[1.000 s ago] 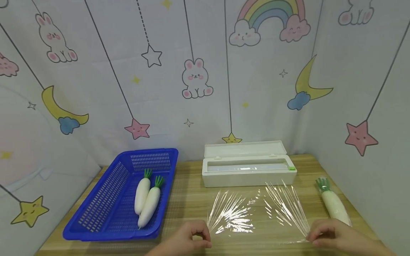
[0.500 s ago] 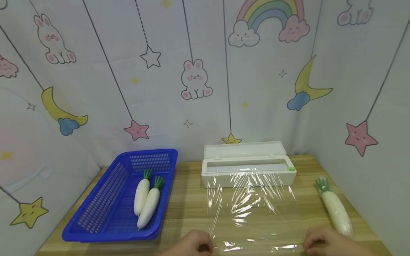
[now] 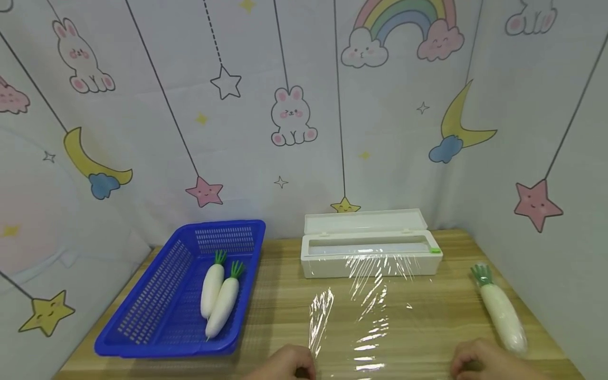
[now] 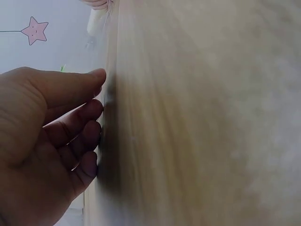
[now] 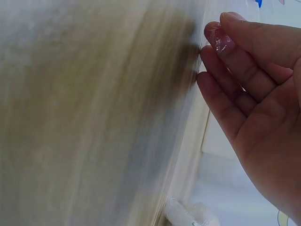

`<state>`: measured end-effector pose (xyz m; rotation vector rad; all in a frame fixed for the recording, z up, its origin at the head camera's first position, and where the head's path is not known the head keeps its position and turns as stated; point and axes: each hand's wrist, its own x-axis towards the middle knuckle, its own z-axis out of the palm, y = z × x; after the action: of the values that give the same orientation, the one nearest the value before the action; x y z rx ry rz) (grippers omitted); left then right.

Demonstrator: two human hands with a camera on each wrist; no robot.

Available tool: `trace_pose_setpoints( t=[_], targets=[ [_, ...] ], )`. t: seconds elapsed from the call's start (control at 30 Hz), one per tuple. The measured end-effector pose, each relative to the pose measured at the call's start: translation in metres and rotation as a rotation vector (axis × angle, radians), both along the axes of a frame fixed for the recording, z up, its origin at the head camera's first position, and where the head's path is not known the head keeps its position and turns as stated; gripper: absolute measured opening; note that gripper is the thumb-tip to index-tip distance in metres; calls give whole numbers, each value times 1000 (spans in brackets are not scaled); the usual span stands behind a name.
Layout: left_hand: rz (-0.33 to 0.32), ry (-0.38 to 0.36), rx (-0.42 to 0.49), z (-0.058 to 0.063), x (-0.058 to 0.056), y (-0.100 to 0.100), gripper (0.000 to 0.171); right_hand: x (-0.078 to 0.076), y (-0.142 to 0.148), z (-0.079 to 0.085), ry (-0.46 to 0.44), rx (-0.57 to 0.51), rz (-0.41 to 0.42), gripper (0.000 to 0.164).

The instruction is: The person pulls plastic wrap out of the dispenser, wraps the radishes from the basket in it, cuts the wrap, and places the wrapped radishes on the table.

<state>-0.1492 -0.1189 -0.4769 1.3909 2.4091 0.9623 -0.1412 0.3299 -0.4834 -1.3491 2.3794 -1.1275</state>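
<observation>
Clr film [image 3: 370, 338] flatter vs b4

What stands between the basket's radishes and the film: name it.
The basket's right wall stands between the radishes and the film. Past that wall, nothing visible blocks the way across the table.

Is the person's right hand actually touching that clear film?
Touching. The right wrist view shows film crinkled against a fingertip of the right hand, beside the thumb tip.
</observation>
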Motion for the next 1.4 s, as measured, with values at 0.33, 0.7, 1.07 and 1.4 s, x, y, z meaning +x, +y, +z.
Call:
trace_pose_setpoints(
  t=[0.33, 0.7, 1.07, 1.4],
  targets=[
    [56, -197, -6, 14, 4, -2, 6, -2, -3, -5, 90, 46, -28, 15],
    [350, -166, 306, 116, -13, -50, 18, -1, -2, -10, 146, -5, -13, 19],
    [794, -183, 281, 134, -63, -121, 32, -2, 0, -15, 163, -19, -12, 22],
    [869, -278, 214, 115, -93, -142, 36, -1, -1, -11, 136, -9, -24, 20]
  ],
)
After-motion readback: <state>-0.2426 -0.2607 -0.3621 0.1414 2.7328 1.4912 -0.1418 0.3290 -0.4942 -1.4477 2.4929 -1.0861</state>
